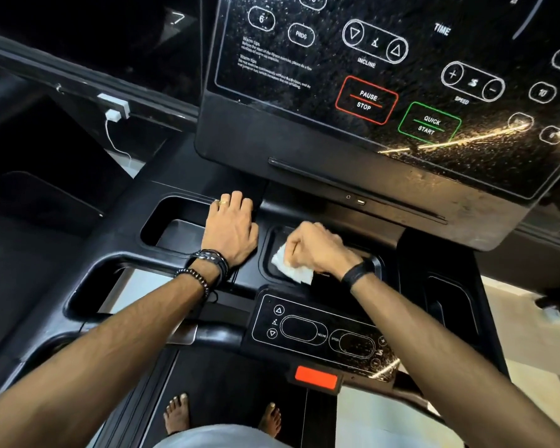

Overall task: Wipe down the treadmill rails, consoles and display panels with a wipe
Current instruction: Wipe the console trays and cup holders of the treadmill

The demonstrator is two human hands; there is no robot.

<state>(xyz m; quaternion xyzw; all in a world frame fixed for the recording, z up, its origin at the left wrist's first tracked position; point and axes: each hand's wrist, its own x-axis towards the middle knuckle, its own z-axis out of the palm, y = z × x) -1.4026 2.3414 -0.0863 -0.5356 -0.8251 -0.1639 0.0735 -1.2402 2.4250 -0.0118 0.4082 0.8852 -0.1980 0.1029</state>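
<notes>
Looking down from the head camera, the view centres on a shallow recessed tray in the middle of the black treadmill console, and everything else sits around that tray. The right hand is inside it, its grip clenched around a crumpled white wipe, which presses against the tray's floor near its near-left corner. A dark band circles the right wrist.

Just left of the tray, the left hand lies flat on the console ridge, grip released, fingers straight and spread, a ring on one finger and beaded and braided bracelets at the wrist. Farther left of the tray is an open cup pocket.

Above the tray rises the glossy display panel, speckled with droplets or dust, showing PAUSE/STOP in a red outline, QUICK START in green, and INCLINE and SPEED buttons. Below the tray, nearer the person, sits a small control panel with incline and speed arrows, and under that a red safety tab. Two bare feet stand on the belt. Far up-left of the tray, a white plug hangs from a socket.
</notes>
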